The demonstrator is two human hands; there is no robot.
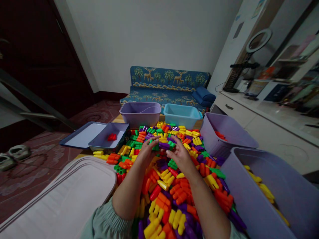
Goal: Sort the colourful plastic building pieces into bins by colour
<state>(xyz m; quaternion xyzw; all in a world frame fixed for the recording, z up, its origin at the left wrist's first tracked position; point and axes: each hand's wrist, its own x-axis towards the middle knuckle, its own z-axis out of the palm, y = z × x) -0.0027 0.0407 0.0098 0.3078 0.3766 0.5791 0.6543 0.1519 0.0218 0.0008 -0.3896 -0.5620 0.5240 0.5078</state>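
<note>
A heap of plastic building pieces [174, 186] in red, orange, yellow, green and purple covers the surface in front of me. My left hand [147, 151] reaches into the far part of the heap, its fingers closed round a green piece [156, 146]. My right hand [180, 156] is beside it with fingers spread and slightly curled, resting on the pieces next to a purple piece [164, 145]. It holds nothing that I can see.
Purple bins stand at the right, one [274, 186] with yellow pieces, one [231, 132] with red pieces. At the back stand a purple bin [139, 113] and a blue bin [181, 114]. A small grey bin [109, 139] with a red piece and flat lids [62, 199] lie left.
</note>
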